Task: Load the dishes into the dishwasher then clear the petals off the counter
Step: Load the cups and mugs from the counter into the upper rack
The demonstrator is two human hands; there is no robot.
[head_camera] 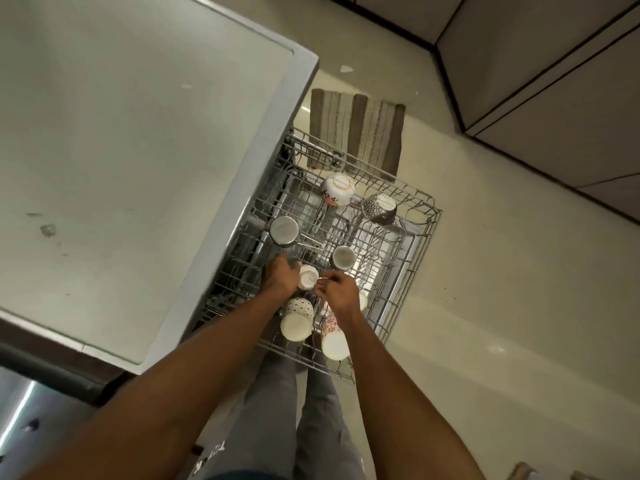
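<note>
Seating a small cup in the pulled-out rack.

Nearest, two mugs (296,320) lie tipped on the rack (398,299) edge, mouths toward the person, likely so water drains. Just beyond, the left hand (280,277) steadies the small cup (308,277), fingers curled at its side; the right hand (337,289) has its fingers curled in a pinch at the cup's other side, probably nudging it between tines, though whether it grips the cup or a wire I cannot tell. Farther on, a steel cup (284,230), a white cup (344,257) and two bowls (337,194) sit upside down. The counter (121,150) lies left; no petals discernible.
</note>
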